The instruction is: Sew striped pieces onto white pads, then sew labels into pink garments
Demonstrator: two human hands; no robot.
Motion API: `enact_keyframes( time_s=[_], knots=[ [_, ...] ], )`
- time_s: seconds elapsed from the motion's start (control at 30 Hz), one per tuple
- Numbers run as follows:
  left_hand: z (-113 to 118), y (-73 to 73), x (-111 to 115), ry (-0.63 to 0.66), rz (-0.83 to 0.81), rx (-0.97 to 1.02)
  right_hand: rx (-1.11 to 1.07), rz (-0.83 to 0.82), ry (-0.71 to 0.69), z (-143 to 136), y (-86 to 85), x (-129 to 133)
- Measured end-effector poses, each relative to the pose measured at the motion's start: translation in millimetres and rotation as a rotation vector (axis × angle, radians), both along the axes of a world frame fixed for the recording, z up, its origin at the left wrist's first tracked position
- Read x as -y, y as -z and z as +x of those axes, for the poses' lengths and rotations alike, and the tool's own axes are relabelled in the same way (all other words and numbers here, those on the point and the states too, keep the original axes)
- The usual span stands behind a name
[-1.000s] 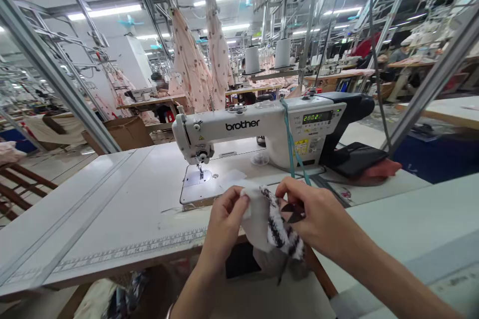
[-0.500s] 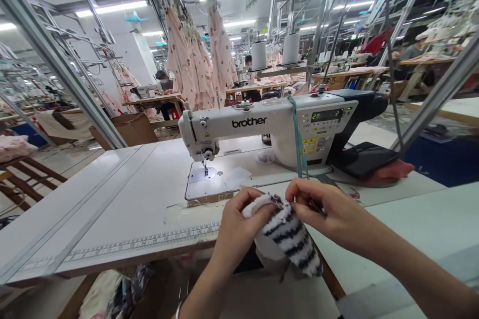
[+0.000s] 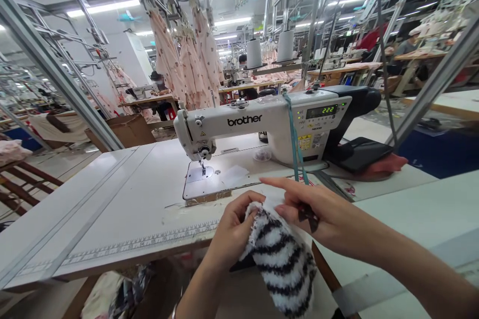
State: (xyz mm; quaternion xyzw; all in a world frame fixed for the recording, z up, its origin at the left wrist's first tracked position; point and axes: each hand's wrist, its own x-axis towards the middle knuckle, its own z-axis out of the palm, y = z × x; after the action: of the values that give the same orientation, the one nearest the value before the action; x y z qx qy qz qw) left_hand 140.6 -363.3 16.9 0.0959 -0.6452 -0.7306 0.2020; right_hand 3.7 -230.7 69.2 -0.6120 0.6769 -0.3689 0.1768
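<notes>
A fluffy black-and-white striped fabric piece (image 3: pixel 282 264) hangs in front of the table edge. My left hand (image 3: pixel 235 229) pinches its upper left edge between thumb and fingers. Over the fabric's upper right side is my right hand (image 3: pixel 318 209), its index finger stretched out to the left and its other fingers curled round a small dark tool (image 3: pixel 309 218), mostly hidden in the palm. Whether the right thumb also grips the cloth is unclear. Just beyond both hands stands a white sewing machine (image 3: pixel 243 127), its lit presser foot (image 3: pixel 203 170) above the needle plate.
A printed measuring tape (image 3: pixel 149 241) runs along the table's front edge. Teal strips (image 3: pixel 294 134) hang over the machine arm. Thread cones (image 3: pixel 285 46) stand behind it, near hanging pink garments (image 3: pixel 187 55). A box with cloth (image 3: pixel 108 294) sits below the table.
The fabric has turned and spread downward, showing more of its striped face. My right index finger has straightened and reached left; the dark tool in that hand shows more clearly.
</notes>
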Motion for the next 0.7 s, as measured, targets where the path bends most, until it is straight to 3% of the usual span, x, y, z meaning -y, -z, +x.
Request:
enact_keyframes(
  time_s=[0.13, 0.23, 0.57, 0.7],
  knots=[
    [1.2, -5.2, -2.7, -0.021, 0.004, 0.066, -0.045, 0.001, 0.048, -0.4, -1.2, 0.2],
    [1.7, -10.4, -5.4, -0.056, -0.090, 0.056, -0.084, -0.026, 0.118, -1.8, -0.6, 0.5],
    [4.8, -9.6, -4.6, -0.204, -0.301, 0.081, -0.205, -0.068, 0.105, -3.7, 0.0, -0.7],
    [6.2, -11.8, -1.5, -0.191, -0.265, 0.110, -0.183, -0.053, 0.112, -5.2, 2.4, 0.6]
  ],
)
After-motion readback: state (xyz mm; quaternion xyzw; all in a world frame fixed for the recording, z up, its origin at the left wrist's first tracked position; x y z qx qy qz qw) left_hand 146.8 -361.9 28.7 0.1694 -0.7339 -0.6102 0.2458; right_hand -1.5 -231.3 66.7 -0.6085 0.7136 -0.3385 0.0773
